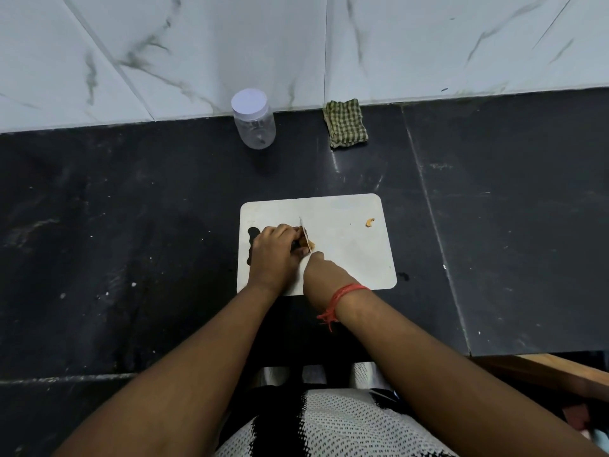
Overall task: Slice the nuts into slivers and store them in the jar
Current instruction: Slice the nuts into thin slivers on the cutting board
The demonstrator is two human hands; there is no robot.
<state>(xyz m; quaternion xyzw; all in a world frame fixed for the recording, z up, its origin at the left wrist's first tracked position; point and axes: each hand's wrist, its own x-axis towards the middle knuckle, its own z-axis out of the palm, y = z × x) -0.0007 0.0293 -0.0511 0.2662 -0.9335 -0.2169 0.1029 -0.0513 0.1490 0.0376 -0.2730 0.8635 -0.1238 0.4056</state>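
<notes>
We have one wide-angle view, worn on the head, looking forward and steeply down over both forearms onto the dark table (131,225). The cutting board (346,252) sits near centre, fairly close below; the tiled wall (230,44) fills the top, edges bending with lens distortion.

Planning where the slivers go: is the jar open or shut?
Shut. The jar stands upright by the wall with its white lid on; it looks empty.

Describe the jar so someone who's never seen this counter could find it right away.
On the dark counter, look to the back where it meets the marble wall. The jar stands there, left of a folded checked cloth: clear plastic, white lid.
</notes>
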